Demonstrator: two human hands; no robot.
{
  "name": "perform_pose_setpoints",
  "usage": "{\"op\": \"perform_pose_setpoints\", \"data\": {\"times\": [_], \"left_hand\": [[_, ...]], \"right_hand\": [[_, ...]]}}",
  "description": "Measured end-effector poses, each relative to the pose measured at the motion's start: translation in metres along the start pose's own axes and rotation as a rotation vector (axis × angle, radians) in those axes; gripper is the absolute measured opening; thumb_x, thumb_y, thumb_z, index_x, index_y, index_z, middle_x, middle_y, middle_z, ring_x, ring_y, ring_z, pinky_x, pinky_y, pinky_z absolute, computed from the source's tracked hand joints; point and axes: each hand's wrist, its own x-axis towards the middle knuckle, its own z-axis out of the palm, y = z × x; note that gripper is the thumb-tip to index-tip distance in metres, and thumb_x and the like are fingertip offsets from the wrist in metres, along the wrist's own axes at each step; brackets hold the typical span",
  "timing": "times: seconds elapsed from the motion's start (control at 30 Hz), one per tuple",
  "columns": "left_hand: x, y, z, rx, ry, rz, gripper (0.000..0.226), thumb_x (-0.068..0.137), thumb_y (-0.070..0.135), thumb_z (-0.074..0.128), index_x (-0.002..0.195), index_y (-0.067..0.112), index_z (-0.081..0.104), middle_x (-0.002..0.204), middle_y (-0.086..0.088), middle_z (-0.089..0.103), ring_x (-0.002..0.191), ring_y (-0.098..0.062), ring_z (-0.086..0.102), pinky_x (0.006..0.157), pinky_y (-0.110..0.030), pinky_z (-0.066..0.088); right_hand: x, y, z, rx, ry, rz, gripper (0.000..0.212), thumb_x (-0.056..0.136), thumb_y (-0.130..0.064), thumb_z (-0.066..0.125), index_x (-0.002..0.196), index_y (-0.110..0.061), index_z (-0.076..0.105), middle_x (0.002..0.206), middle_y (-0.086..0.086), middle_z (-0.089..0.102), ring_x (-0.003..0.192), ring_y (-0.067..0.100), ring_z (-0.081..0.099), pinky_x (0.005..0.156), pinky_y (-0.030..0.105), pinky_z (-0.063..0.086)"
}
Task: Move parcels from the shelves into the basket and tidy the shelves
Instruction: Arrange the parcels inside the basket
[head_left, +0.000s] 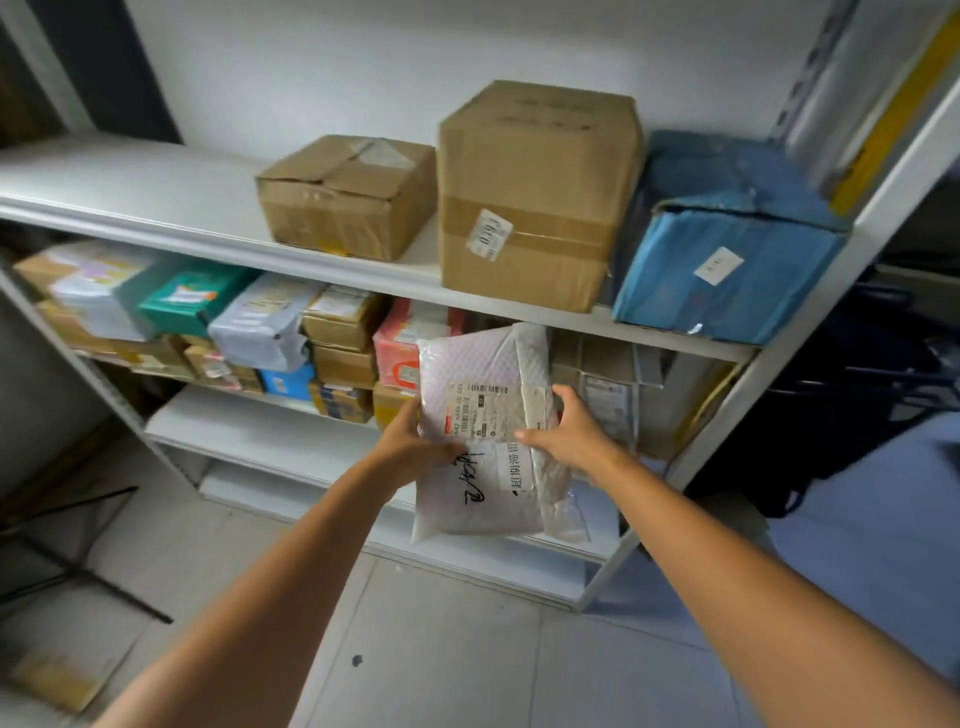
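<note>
White metal shelving (156, 208) is filling the view, with tiled floor below. We're holding one white bubble mailer (483, 374) dead centre, in front of the middle shelf; we can't tell whether it's touching the shelf. Left hand (415, 441) is gripping its edge at 9 o'clock and right hand (571, 431) is gripping at 3 o'clock, fingers wrapping round the back. Basket isn't showing, so we can't count what's already in it. Plenty is remaining: small carton (348, 197), tall carton (535, 197) and blue parcel (727, 270) are sitting on the top shelf from 12 to 2 o'clock. A packed row of parcels (260, 322) is crowding the middle shelf at 9 o'clock. We're judging this early-to-mid, and tidying isn't looking started.
</note>
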Motion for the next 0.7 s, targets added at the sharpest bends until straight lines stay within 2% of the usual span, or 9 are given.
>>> {"op": "perform_pose_setpoints", "data": {"times": [0.07, 0.17, 0.27, 0.33, 0.43, 0.5, 0.53, 0.63, 0.7], "left_hand": [[-0.013, -0.005, -0.033, -0.004, 0.028, 0.005, 0.076, 0.072, -0.003, 0.081, 0.136, 0.014, 0.044, 0.122, -0.013, 0.061, 0.106, -0.031, 0.065, 0.08, -0.047, 0.06], [-0.037, -0.01, -0.084, 0.004, 0.102, 0.023, 0.082, 0.072, 0.0, 0.081, 0.14, 0.018, 0.04, 0.124, -0.009, 0.059, 0.108, -0.029, 0.063, 0.083, -0.045, 0.059], [-0.062, -0.013, -0.139, -0.006, 0.202, 0.04, 0.075, 0.074, -0.002, 0.079, 0.137, 0.016, 0.042, 0.119, -0.007, 0.06, 0.105, -0.027, 0.064, 0.074, -0.034, 0.061], [-0.079, -0.014, -0.174, -0.017, 0.261, 0.052, 0.075, 0.076, -0.003, 0.078, 0.138, 0.016, 0.04, 0.113, -0.003, 0.06, 0.1, -0.021, 0.065, 0.067, -0.026, 0.06], [-0.101, -0.017, -0.226, -0.039, 0.346, 0.049, 0.089, 0.073, 0.001, 0.082, 0.146, 0.019, 0.034, 0.125, -0.006, 0.059, 0.108, -0.023, 0.064, 0.084, -0.041, 0.059], [-0.116, -0.018, -0.256, -0.049, 0.417, 0.059, 0.09, 0.071, 0.001, 0.083, 0.146, 0.019, 0.035, 0.128, -0.008, 0.06, 0.11, -0.023, 0.064, 0.09, -0.045, 0.057], [-0.123, -0.019, -0.271, -0.056, 0.458, 0.066, 0.088, 0.071, 0.0, 0.083, 0.144, 0.017, 0.037, 0.128, -0.009, 0.061, 0.108, -0.022, 0.065, 0.089, -0.042, 0.058], [-0.146, -0.021, -0.306, -0.062, 0.587, 0.075, 0.083, 0.073, -0.004, 0.08, 0.142, 0.014, 0.037, 0.123, -0.01, 0.063, 0.1, -0.014, 0.066, 0.074, -0.023, 0.058], [-0.159, -0.025, -0.327, -0.064, 0.676, 0.065, 0.083, 0.074, -0.004, 0.079, 0.143, 0.012, 0.036, 0.125, -0.011, 0.062, 0.104, -0.015, 0.065, 0.072, -0.019, 0.057]], "right_hand": [[-0.003, -0.023, 0.028, -0.012, -0.044, -0.031, 0.095, 0.077, -0.023, 0.084, 0.151, -0.017, 0.025, 0.147, 0.006, 0.045, 0.127, 0.024, 0.05, 0.108, 0.045, 0.044], [-0.007, -0.06, 0.071, -0.003, -0.128, -0.087, 0.1, 0.076, -0.019, 0.084, 0.153, -0.013, 0.021, 0.145, 0.005, 0.048, 0.128, 0.023, 0.05, 0.109, 0.044, 0.042], [-0.009, -0.1, 0.117, -0.011, -0.181, -0.169, 0.09, 0.074, -0.017, 0.086, 0.146, -0.012, 0.031, 0.132, 0.001, 0.054, 0.118, 0.018, 0.054, 0.105, 0.039, 0.045], [-0.009, -0.127, 0.148, -0.011, -0.213, -0.217, 0.091, 0.071, -0.018, 0.087, 0.144, -0.014, 0.034, 0.133, 0.003, 0.056, 0.119, 0.021, 0.057, 0.104, 0.042, 0.047], [-0.009, -0.166, 0.192, 0.017, -0.287, -0.304, 0.086, 0.075, -0.013, 0.085, 0.145, -0.011, 0.034, 0.13, 0.001, 0.055, 0.118, 0.018, 0.055, 0.105, 0.039, 0.045], [-0.006, -0.19, 0.22, 0.027, -0.345, -0.352, 0.08, 0.078, -0.009, 0.082, 0.143, -0.009, 0.035, 0.13, 0.003, 0.055, 0.115, 0.016, 0.054, 0.101, 0.034, 0.045], [-0.003, -0.203, 0.234, 0.025, -0.376, -0.374, 0.079, 0.079, -0.009, 0.081, 0.142, -0.008, 0.035, 0.129, 0.003, 0.054, 0.113, 0.015, 0.053, 0.098, 0.032, 0.044], [0.004, -0.24, 0.279, -0.008, -0.48, -0.459, 0.081, 0.077, -0.013, 0.083, 0.142, -0.01, 0.034, 0.125, 0.0, 0.053, 0.114, 0.017, 0.055, 0.099, 0.034, 0.046], [0.009, -0.263, 0.31, -0.05, -0.529, -0.529, 0.083, 0.075, -0.018, 0.086, 0.139, -0.01, 0.035, 0.123, 0.0, 0.052, 0.117, 0.02, 0.055, 0.1, 0.036, 0.045]]}}
